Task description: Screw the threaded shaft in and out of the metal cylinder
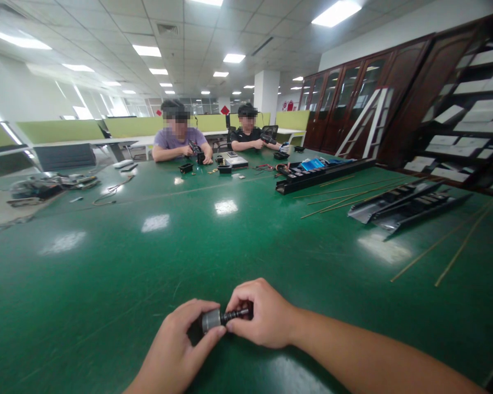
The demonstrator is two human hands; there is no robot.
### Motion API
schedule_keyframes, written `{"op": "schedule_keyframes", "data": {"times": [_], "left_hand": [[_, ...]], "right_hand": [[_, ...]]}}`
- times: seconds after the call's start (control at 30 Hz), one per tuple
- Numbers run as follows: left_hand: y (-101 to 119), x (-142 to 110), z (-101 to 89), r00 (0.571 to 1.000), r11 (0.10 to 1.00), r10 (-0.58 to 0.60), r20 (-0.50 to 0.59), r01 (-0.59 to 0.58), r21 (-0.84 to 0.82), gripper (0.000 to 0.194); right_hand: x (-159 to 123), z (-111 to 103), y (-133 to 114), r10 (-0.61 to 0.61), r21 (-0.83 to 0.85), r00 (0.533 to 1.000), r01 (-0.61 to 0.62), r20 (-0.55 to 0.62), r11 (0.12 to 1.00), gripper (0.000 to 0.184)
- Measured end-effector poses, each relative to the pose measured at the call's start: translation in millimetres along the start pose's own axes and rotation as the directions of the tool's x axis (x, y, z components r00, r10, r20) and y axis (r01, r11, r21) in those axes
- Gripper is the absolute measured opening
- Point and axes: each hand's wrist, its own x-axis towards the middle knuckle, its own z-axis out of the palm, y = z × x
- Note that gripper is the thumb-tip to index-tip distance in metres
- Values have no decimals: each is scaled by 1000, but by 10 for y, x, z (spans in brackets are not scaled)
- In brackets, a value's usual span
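Low over the near edge of the green table (107, 273), both my hands meet on one small part. My left hand (181, 339) is closed round a short grey metal cylinder (211, 319). A dark threaded shaft (236, 314) sticks out of the cylinder to the right. My right hand (263, 314) pinches that shaft between thumb and fingers. Part of the piece is hidden inside both hands.
Two people (181, 137) sit across the table handling small black parts. Long black trays (320, 175) and dark metal rails (406, 205) lie at the right with thin rods (464, 241). Cables and parts (53, 186) lie at the left. Wooden cabinets (353, 104) line the right wall.
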Motion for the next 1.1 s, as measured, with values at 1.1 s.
{"op": "schedule_keyframes", "data": {"times": [1.1], "left_hand": [[-31,-5,15,1000,1000,-1,-21,1,-1,26]], "right_hand": [[2,-38,-11,0,-18,1000,0,2,1000,10]]}}
